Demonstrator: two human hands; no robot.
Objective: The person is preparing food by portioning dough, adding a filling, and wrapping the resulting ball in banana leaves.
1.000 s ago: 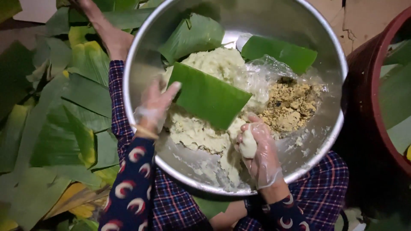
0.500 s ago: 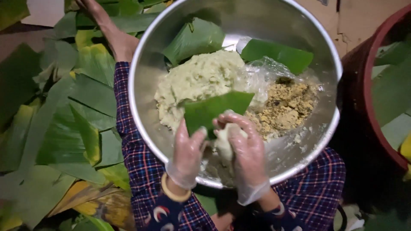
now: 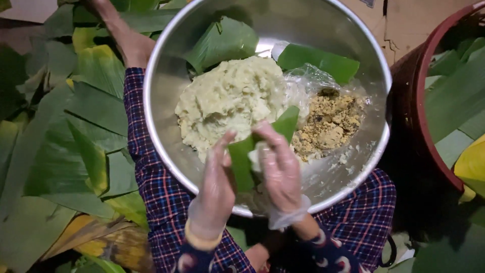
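Checked cloth in blue and red (image 3: 151,202) nearest the camera, over the lap, with patterned dark sleeves at the wrists. Just above, left hand (image 3: 214,189) in a thin clear glove, fingers together and nearly straight, pressed flat against the side of a green leaf strip (image 3: 242,162). Right hand (image 3: 280,172), gloved the same way, curled over the other side of the strip, fingers bent and closed on it, with a pale lump of dough (image 3: 256,154) tucked between leaf and palm. Both hands over the near rim of a big metal bowl (image 3: 166,91) resting on the lap. Farther in, a large mound of pale greenish dough (image 3: 227,98) at the bowl's middle, touching a clear plastic sheet (image 3: 308,81) with crumbly brown filling (image 3: 328,121) to its right. More leaf pieces (image 3: 222,43) against the far wall of the bowl. Left of the bowl, a spread of green and yellowing leaves (image 3: 60,136) on the floor. Far right, a dark red tub (image 3: 419,126) with leaves inside.
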